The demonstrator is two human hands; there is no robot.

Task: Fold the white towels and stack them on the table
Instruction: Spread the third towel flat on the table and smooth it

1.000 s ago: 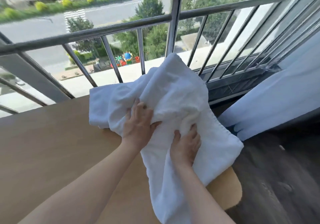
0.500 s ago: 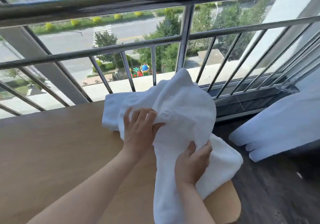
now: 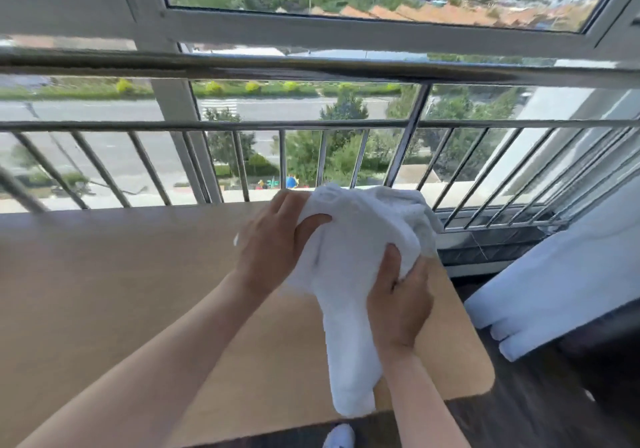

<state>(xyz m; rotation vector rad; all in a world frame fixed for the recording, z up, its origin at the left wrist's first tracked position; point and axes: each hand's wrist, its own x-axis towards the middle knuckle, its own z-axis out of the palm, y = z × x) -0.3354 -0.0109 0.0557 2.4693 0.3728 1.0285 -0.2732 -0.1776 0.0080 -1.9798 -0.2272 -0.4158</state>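
- Closest to you, at the bottom edge, the tip of a white shoe (image 3: 339, 436) shows on the dark floor (image 3: 540, 413).
- Your two bare forearms come in from below over the wooden table (image 3: 104, 291), which has a rounded corner on the right.
- The white towel (image 3: 349, 274) is above the right part of the table, held between both your hands.
- Its long axis runs from you towards the window. The narrow end points to you and hangs down to the near edge of the table. I cannot tell if this end touches the wood.
- Your right hand (image 3: 398, 303) grips the right side of the towel at about the middle, with the fingers curled around a fold of the cloth.
- Your left hand (image 3: 273, 243) is a little farther away and holds the upper left part. The thumb presses on the front of the cloth and the fingers go behind it.
- The wide end of the towel is bunched and points away from you, over the far edge of the table.
- To the right of the table, a pale curtain (image 3: 554, 284) comes down to the floor.
- Behind the table stands a metal railing (image 3: 311, 66) with thin bars, and behind it a white window frame (image 3: 346, 28).
- Through the glass, far below, you see trees and a road.
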